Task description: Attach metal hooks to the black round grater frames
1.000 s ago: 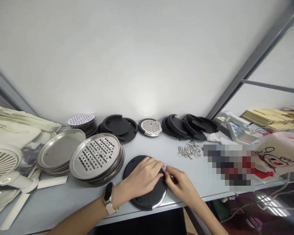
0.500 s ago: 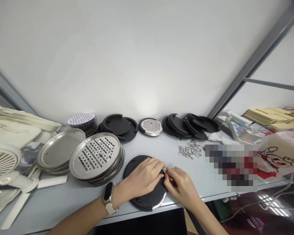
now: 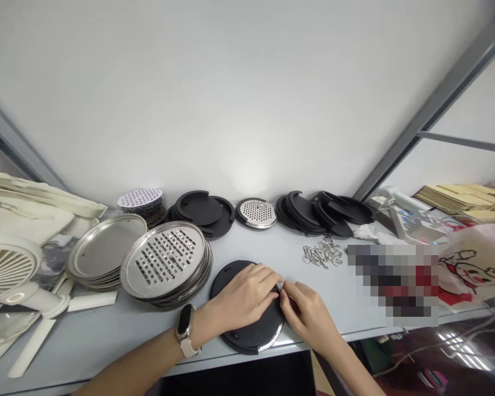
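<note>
A round black disc (image 3: 251,330) with a shiny metal edge at its lower right lies flat near the front of the table. Over its upper part my left hand (image 3: 247,291), with a watch on the wrist, is closed, thumb and fingertips pinched at a small metal piece (image 3: 279,285). From the other side my right hand (image 3: 305,311) pinches that same piece at the disc's right edge. Fingers cover most of it, so its exact kind is unclear. A heap of metal rings and clips (image 3: 322,254) lies behind, to the right.
To the left stand perforated metal discs (image 3: 165,261), stacked round metal trays (image 3: 107,247) and a white fan (image 3: 8,269). Black round holders (image 3: 200,209) and a perforated disc in a holder (image 3: 256,213) line the wall. At right are a plastic bag (image 3: 474,264) and wooden sheets (image 3: 457,198).
The view has shifted slightly, so everything sits a little further right. Both hands keep their pinch at the disc's edge, with only small finger movement.
</note>
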`<state>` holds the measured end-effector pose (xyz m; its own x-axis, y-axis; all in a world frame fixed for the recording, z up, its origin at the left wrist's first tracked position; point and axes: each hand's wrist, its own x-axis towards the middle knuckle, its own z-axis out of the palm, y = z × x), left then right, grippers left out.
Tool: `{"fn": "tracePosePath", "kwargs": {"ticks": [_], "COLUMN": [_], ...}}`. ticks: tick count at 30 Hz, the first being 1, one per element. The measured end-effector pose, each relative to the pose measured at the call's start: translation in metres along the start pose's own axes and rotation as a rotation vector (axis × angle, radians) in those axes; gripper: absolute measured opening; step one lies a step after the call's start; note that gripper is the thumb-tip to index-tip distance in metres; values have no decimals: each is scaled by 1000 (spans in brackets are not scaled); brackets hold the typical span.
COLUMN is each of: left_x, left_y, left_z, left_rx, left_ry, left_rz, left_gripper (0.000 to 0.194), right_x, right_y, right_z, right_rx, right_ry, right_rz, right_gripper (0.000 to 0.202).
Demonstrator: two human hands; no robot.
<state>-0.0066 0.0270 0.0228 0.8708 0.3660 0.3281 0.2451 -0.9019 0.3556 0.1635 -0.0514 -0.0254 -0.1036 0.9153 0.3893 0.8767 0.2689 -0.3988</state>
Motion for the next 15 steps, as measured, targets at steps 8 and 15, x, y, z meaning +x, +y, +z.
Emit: {"fn": "tracePosePath", "kwargs": {"ticks": [8,15], "left_x": [0,0], "left_y": [0,-1], "left_z": [-2,-1], "left_rx": [-1,7], "left_ry": [2,5], "left_rz": [1,15], "left_gripper": [16,21], "right_x": [0,1], "right_y": [0,1], "right_z": [2,2], "right_rx": [-71,-1], "right_ry": [73,-45], "right_rz": [-72,2], "right_gripper": [20,17]}}
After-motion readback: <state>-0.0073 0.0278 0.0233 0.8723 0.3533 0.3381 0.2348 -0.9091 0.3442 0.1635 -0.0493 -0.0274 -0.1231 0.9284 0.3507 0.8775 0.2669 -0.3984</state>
